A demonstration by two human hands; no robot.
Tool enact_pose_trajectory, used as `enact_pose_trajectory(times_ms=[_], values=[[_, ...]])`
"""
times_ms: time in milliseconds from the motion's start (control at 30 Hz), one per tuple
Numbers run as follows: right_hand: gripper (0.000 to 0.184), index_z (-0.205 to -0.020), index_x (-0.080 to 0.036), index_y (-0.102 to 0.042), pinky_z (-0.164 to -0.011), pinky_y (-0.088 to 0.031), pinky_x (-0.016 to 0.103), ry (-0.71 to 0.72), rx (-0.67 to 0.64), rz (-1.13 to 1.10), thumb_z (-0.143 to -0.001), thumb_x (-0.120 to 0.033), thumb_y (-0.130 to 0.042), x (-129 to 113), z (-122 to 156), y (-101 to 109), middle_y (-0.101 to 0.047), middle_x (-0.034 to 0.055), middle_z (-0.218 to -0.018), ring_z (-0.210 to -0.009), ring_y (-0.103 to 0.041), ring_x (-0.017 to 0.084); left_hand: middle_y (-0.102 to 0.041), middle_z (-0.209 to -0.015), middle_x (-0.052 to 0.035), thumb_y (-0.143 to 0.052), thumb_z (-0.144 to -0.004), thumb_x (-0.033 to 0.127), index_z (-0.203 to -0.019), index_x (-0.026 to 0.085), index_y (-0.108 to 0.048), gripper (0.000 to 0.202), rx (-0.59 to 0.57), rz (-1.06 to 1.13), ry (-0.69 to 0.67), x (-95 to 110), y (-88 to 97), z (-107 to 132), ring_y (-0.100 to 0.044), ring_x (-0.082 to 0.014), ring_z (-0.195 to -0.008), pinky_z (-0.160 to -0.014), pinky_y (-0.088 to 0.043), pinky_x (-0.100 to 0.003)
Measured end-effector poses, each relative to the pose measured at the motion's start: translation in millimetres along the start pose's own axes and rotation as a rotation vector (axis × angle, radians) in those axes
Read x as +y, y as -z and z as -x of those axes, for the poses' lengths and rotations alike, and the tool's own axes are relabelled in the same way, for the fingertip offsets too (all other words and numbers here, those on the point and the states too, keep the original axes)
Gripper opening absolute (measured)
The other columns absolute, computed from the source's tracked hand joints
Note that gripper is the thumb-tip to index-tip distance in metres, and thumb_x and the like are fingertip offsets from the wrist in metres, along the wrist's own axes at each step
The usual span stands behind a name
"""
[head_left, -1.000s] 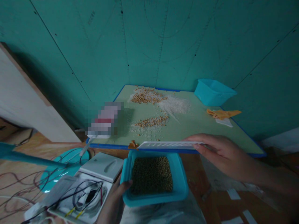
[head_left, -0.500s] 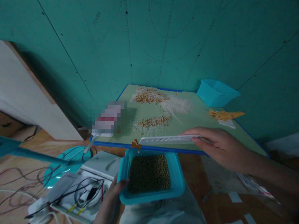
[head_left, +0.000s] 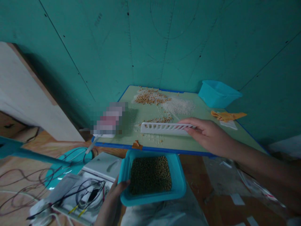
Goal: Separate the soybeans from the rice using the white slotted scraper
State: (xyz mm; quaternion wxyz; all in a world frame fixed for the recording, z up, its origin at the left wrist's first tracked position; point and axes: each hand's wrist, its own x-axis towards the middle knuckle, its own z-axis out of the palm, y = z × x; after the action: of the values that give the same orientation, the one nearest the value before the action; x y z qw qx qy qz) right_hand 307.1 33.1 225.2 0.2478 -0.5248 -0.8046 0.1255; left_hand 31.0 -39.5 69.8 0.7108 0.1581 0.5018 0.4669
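Note:
My left hand [head_left: 115,196] grips the left rim of a blue plastic basin [head_left: 180,175], thumb over the edge. Inside lie many round tan soybeans [head_left: 150,175], and the basin sits just below the table's front edge above my lap. My right hand [head_left: 204,135] is closed on one end of a white slotted plastic strip [head_left: 164,129], held on its long edge over the table. Behind the strip, a band of soybeans mixed with white grains [head_left: 162,120] shows in part; the strip hides the rest. Farther back is a larger heap of soybeans [head_left: 150,97] beside spread white grains [head_left: 181,106].
On the green table [head_left: 122,125] stand a second blue basin [head_left: 218,94] at back right, an orange cloth [head_left: 228,116] and a blurred white-and-red package [head_left: 108,122] at left. Brown tape [head_left: 137,145] sits on the front edge. Cables [head_left: 91,194] fill a box at lower left.
My right hand has moved the white strip away from the front edge, back toward the nearer band of soybeans, and tilted it so its slots show. My left hand and the basin stay put.

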Motion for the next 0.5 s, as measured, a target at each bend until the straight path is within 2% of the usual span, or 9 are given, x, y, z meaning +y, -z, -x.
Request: enact_pose_trajectory(times_ms=[200, 367, 500], values=[[0.031, -0.106, -0.022, -0.065, -0.081, -0.055, 0.027, -0.005, -0.013, 0.026, -0.086, -0.017, -0.041, -1.1, 9.6, 2.9, -0.072, 0.0021, -0.101, -0.093, -0.068, 0.015, -0.075, -0.111, 0.0023, -0.067, -0.070, 0.030, -0.109, 0.024, -0.067, 0.039, -0.040, -0.008, -0.043, -1.7, 1.4, -2.2, -0.048, -0.0285, -0.126, -0.100, -0.043, -0.036], [0.031, -0.105, -0.022, -0.065, -0.081, -0.054, 0.025, -0.015, -0.023, 0.037, -0.087, -0.018, -0.041, -2.8, 18.7, 5.2, -0.072, 0.0017, -0.101, -0.093, -0.068, 0.015, -0.076, -0.106, 0.0006, -0.069, -0.068, 0.030, -0.112, 0.023, -0.066, 0.045, -0.043, 0.001, -0.033, -1.5, -3.7, -3.3, -0.047, -0.0302, -0.127, -0.094, -0.049, -0.037], [0.031, -0.104, -0.022, -0.066, -0.076, -0.056, 0.024, -0.008, -0.028, 0.034, -0.087, -0.019, -0.040, -5.1, 23.7, 6.7, -0.073, 0.0019, -0.098, -0.090, -0.068, 0.014, -0.078, -0.103, 0.0024, -0.070, -0.067, 0.030, -0.113, 0.023, -0.065, 0.046, -0.006, -0.012, -0.031, -0.1, -5.0, 1.0, -0.051, -0.0283, -0.123, -0.091, -0.051, -0.033]])
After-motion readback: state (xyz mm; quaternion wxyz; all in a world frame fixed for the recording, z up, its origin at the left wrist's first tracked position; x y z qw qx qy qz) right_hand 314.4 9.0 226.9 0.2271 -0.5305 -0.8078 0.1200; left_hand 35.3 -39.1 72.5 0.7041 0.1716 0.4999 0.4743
